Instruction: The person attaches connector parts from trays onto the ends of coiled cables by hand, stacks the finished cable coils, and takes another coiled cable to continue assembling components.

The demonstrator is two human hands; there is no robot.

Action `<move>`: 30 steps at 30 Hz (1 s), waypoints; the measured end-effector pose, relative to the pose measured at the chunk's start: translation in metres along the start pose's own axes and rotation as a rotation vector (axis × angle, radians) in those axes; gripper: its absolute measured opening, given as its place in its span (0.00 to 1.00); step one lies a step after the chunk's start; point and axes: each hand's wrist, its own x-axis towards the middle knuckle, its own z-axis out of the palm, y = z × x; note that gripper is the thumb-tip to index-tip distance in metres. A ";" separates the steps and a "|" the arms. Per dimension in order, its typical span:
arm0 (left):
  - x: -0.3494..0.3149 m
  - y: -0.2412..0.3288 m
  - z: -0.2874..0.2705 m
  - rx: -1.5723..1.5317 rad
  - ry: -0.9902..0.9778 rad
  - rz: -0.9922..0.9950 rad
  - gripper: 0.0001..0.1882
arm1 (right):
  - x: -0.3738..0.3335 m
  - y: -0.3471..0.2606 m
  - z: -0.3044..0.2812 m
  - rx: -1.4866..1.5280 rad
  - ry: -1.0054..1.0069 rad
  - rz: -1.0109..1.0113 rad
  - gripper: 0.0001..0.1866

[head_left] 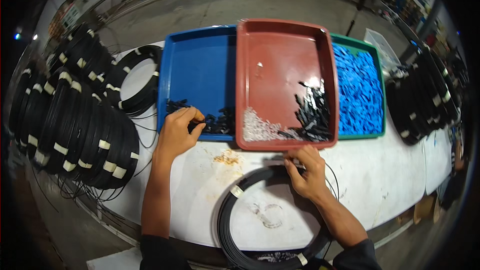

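My left hand (177,132) is at the front edge of a blue tray (197,65), thumb and forefinger closed on a small black piece beside several loose black pieces (220,121). Just in front of a red tray (285,55), my right hand (306,171) pinches the thin end of a black cable, blurred at the fingertips. Below it lies a black cable coil (227,220), bound with pale tape and reaching over the table's near edge. The red tray holds small clear pieces (257,129) at its front left and black pieces (314,115) at its right.
A green tray (381,90) full of blue pieces (357,92) stands right of the red one. Stacks of taped black coils (85,130) fill the left side, with another coil (115,82) by the blue tray. More coils (420,100) stand at the right of the white table (380,180).
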 end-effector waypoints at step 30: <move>-0.010 0.107 0.116 -0.463 0.113 0.311 0.05 | -0.002 0.003 -0.020 -0.185 -0.041 -0.063 0.05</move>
